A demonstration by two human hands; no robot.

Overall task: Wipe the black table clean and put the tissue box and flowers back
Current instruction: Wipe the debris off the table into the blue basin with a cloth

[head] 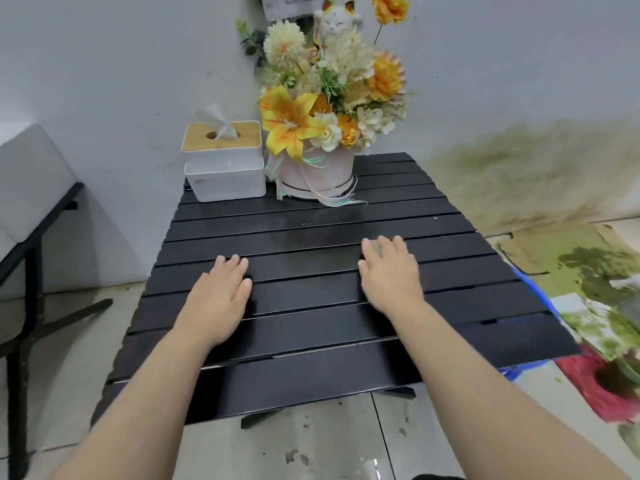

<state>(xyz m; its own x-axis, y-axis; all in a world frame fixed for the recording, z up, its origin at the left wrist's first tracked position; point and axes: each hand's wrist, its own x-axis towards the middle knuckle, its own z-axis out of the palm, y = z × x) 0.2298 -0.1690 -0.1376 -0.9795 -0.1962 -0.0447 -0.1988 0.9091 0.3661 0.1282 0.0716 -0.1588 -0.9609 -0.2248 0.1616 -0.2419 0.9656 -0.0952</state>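
Observation:
The black slatted table [311, 341] fills the middle of the view. At its far edge stands the white tissue box [225, 181] with a wooden lid and a tissue sticking up. Touching its right side is the bouquet of yellow, orange and cream flowers [329, 98] in a round pink box [317, 174]. My left hand [218, 296] lies flat on the slats, fingers straight, holding nothing. My right hand [389, 271] also lies flat on the table, farther out; a small greyish patch shows between its fingers, and I cannot tell what it is.
A white cushioned seat on a black frame [31, 216] stands close on the left. A white cat figurine [337, 22] sits behind the flowers against the wall. To the right lie green-stained cardboard [561, 251], a red cloth [595, 382] and a blue edge [535, 289]. The floor tiles are wet.

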